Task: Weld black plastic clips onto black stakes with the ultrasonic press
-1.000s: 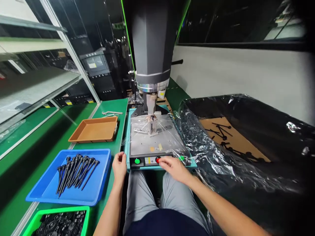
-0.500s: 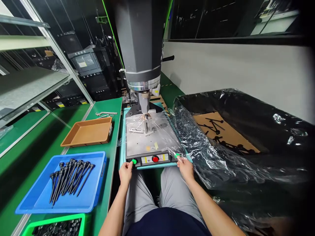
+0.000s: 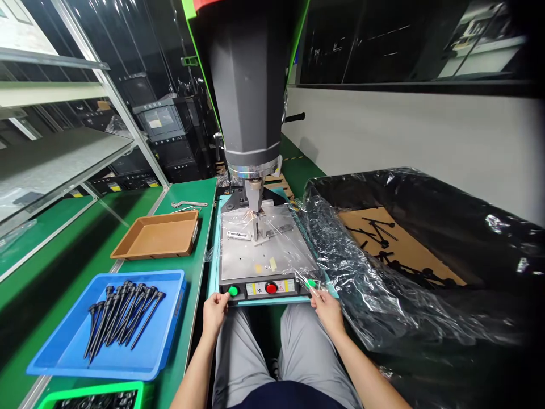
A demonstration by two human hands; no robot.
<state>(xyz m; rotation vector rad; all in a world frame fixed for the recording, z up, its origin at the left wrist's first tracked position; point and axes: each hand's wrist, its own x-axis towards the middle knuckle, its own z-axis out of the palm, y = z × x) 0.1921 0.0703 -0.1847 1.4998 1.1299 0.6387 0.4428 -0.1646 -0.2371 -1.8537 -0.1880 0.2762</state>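
My left hand [image 3: 215, 313] is closed at the left front corner of the control panel [image 3: 281, 287], its fingertips right beside the left green button [image 3: 233, 291]. At the right front corner, my right hand [image 3: 327, 311] is closed too, with its fingertips just below the right green button [image 3: 310, 283]. I cannot tell whether either button is pressed. Between them sits a red button [image 3: 271, 288]. Behind the panel, the metal work plate [image 3: 238, 267] lies under clear film. A grey tapered tool [image 3: 254, 196] under the machine head [image 3: 251, 96] reaches down to a small metal fixture [image 3: 259, 227].
On the green bench at left stand a brown tray [image 3: 155, 236], a blue tray [image 3: 170, 341] with several black stemmed parts [image 3: 123, 312], and a green bin [image 3: 147, 392] of small black parts. At right, a plastic-lined container [image 3: 426, 193] holds black parts on cardboard [image 3: 353, 218].
The camera view has tilted up slightly, so everything sits a little lower in the picture. Both hands keep their places at the panel's corners.
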